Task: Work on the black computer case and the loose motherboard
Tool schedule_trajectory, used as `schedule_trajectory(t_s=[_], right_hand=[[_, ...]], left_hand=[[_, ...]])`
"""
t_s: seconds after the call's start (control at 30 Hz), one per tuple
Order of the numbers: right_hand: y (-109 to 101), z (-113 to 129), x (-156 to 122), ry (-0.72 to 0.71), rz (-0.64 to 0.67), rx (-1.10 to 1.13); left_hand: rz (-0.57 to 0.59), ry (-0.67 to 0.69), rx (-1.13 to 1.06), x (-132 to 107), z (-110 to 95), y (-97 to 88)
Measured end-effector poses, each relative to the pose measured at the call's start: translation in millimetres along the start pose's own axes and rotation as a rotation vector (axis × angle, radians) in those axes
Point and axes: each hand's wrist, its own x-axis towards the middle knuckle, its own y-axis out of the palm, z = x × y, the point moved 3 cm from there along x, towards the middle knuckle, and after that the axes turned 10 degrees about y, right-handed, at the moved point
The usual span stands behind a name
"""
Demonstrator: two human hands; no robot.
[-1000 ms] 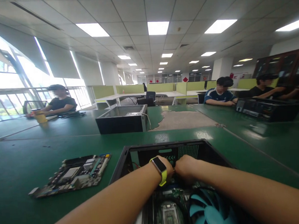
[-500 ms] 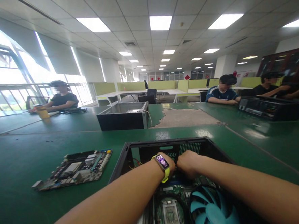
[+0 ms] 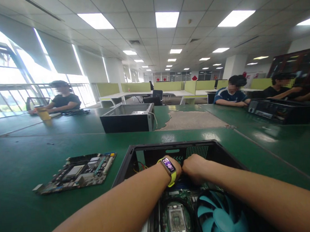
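Both my hands reach into the open black computer case (image 3: 172, 144) in front of me. My left hand (image 3: 177, 166), with a yellow-strapped smart band (image 3: 169, 166) at the wrist, is bent downward. My right hand (image 3: 195, 166) is curled close beside it, knuckles up. Their fingertips come together near the case's far wall, and whatever they grip is hidden. Below them lies a green motherboard (image 3: 188, 192) with a bare CPU socket (image 3: 177, 219). A fan with turquoise blades (image 3: 222, 221) sits under my right forearm. Thin red and yellow wires (image 3: 140, 167) show left of my left wrist.
Another motherboard (image 3: 77, 173) lies on the green table (image 3: 79, 211) to the left. An open case (image 3: 127, 123) stands farther back, near a torn patch (image 3: 192, 120) of table covering. Co-workers sit at both sides, with a black case (image 3: 283, 111) at the right.
The view has tilted slightly. My hands have drawn a little closer together inside the case; otherwise little differs.
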Motion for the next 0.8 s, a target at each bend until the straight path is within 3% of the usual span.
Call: schedule_trajectory(t_s=[0.8], right_hand=[[-4.2,-0.9,-0.4,0.065,0.047,-0.027]], left_hand=[[-0.035,-0.008,-0.011,6.0,-0.8,-1.2]])
